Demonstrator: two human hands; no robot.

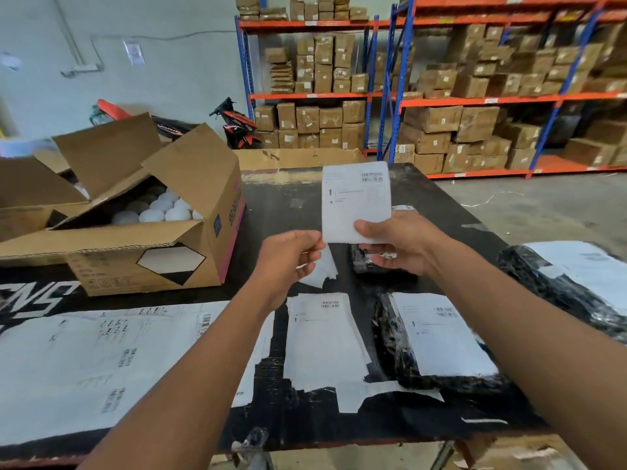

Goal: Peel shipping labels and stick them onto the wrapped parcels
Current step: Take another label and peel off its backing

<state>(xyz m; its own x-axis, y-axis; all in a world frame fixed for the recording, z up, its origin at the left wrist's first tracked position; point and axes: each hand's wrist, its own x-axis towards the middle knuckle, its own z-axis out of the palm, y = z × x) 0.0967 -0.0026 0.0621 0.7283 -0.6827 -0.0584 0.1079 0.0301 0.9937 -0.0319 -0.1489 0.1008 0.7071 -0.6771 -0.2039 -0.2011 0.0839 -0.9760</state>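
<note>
Shipping label (356, 198), box (142, 239) of white balls (159, 212)

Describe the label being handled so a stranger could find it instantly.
Find the black table beside the open cardboard box. Over its middle, the left hand and right hand hold one shipping label. It alone stands upright in the air; other labels lie flat.

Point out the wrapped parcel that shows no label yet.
The small black parcel just beneath the right hand: its visible part is bare, while the near parcel and the far-right parcel are both labelled.
</note>
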